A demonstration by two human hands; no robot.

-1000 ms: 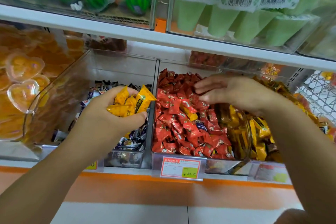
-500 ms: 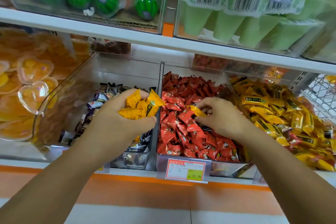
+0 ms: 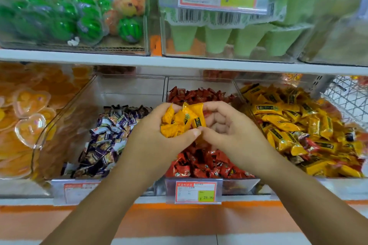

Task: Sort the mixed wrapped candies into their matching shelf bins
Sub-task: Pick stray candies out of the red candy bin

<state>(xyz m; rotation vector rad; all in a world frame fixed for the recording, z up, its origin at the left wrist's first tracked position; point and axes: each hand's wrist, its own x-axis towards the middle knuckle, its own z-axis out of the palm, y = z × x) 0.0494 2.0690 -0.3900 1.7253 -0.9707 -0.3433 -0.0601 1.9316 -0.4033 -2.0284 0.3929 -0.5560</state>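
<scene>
- Two bare forearms rise from the bottom edge and meet mid-frame. They cross the orange shelf front (image 3: 179, 217) and a price tag (image 3: 196, 192) clipped below the middle bin (image 3: 239, 184).
- The left hand (image 3: 159, 141) has its palm turned up and inward and its fingers curled. Its grip is closed round a bunch of yellow candies (image 3: 179, 123), held above the red candies (image 3: 203, 163) that fill the middle bin.
- The right hand (image 3: 229, 135) faces it with fingers curled. Forefinger on top and thumb below pinch the outermost wrapper of the same bunch. The two thumb tips touch.
- Both hands hover above the bin rims, with open air between them and the upper shelf edge (image 3: 179, 63).
- Clear dividers stand on either side of the red pile. Purple candies (image 3: 103, 139) lie in the bin to the left, and a yellow candy pile (image 3: 298, 125) lies in the bin to the right, just beside the right wrist.
- Further left are heart-shaped jelly cups (image 3: 29, 131). At far right is a white wire basket (image 3: 348, 95).
- On the shelf above are blurred green watermelon balls (image 3: 129, 28) and pale green cones (image 3: 249, 40).
- Half a second ago the right hand was down among the red candies, pinching one yellow wrapper. It has since lifted clear and joined the left hand. The left hand has shifted from beside the purple bin to over the red one.
</scene>
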